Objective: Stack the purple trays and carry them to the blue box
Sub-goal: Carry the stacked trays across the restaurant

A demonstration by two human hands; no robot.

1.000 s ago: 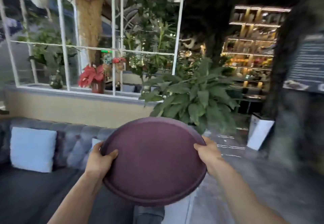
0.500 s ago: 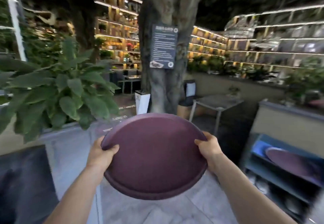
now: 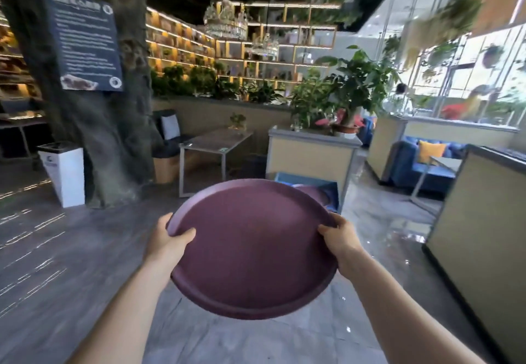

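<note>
the left hand (image 3: 166, 242) is gripping the left rim of the purple tray (image 3: 253, 250), thumb lying over the edge, and the right hand (image 3: 340, 240) is clamping the right rim the same way. the tray is sitting between both hands, out in front at arm's length above the floor (image 3: 71, 250). beyond its far edge the blue box (image 3: 321, 185) is standing open under a planter (image 3: 313, 158), with another tray (image 3: 314, 194) showing inside it.
</note>
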